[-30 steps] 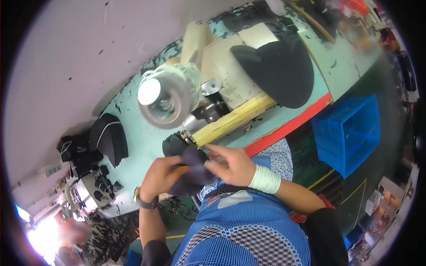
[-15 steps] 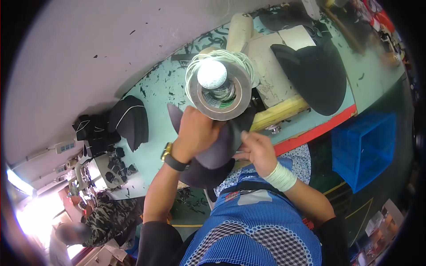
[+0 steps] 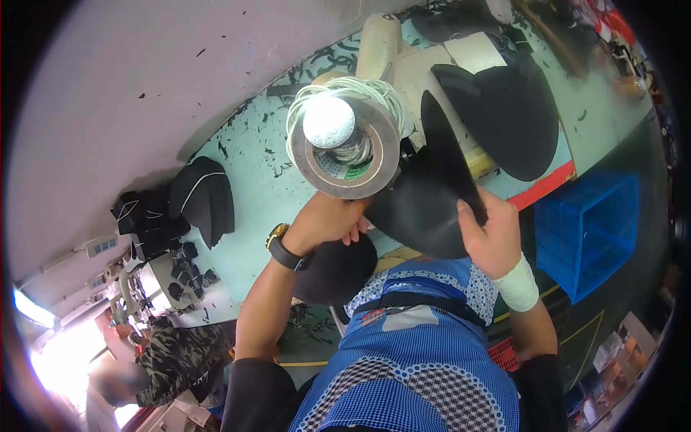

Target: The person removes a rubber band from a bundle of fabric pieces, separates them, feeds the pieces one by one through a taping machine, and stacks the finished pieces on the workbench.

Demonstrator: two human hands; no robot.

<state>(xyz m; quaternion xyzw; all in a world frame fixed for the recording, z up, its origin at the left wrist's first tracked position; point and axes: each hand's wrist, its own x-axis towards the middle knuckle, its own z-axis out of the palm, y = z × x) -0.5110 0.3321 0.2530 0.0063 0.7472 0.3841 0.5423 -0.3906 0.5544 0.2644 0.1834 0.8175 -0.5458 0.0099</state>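
My right hand [image 3: 495,234], wrapped in white at the wrist, grips the right edge of a black curved panel [image 3: 425,205], thumb on its upper face. One pointed end of the panel rises toward the cardboard. At the panel's left edge is my left hand [image 3: 327,223], wearing a watch, with fingers curled in; its fingertips are partly hidden below a grey ring [image 3: 392,155]. White cord [image 3: 392,97] is coiled around and inside that ring, and a shiny round knob [image 3: 329,121] covers part of it. Below my left hand lies another black rounded piece [image 3: 335,273].
Black panels [image 3: 504,119] lie on cardboard at the right. More black pieces with white edging [image 3: 205,198] are at the left. A blue crate [image 3: 586,237] stands right of the red table edge [image 3: 543,186]. A person in camouflage clothing [image 3: 180,360] is at the lower left.
The black panel has swung out to the right and now shows broadly. My right hand has moved right and closed on its edge. My left hand has shifted slightly down and right.
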